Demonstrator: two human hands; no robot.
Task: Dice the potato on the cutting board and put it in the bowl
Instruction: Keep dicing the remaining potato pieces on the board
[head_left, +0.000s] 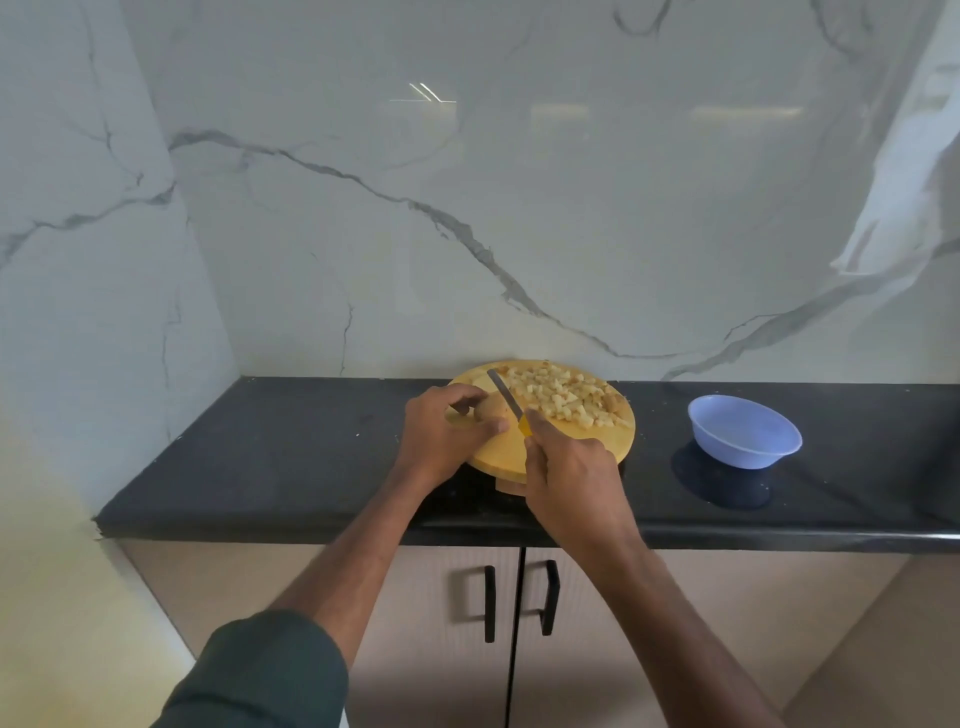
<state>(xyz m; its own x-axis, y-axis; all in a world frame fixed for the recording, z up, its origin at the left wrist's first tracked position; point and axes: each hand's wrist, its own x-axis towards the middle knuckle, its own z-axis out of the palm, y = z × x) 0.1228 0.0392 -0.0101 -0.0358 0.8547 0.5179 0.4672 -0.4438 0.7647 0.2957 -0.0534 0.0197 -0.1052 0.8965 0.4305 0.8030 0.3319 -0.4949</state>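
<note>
A round wooden cutting board (498, 449) lies on the black counter. A pile of diced potato (563, 397) covers its far right part. My left hand (447, 431) grips the uncut potato piece (492, 408) at the board's left side. My right hand (569, 486) holds a knife (505, 400) by its yellow handle; the blade lies across the potato piece, pointing away and left. An empty light-blue bowl (744, 430) stands on the counter, right of the board.
The black counter (270, 457) runs along a marble wall and ends at a corner wall on the left. Below its front edge are two cabinet doors with black handles (519, 600).
</note>
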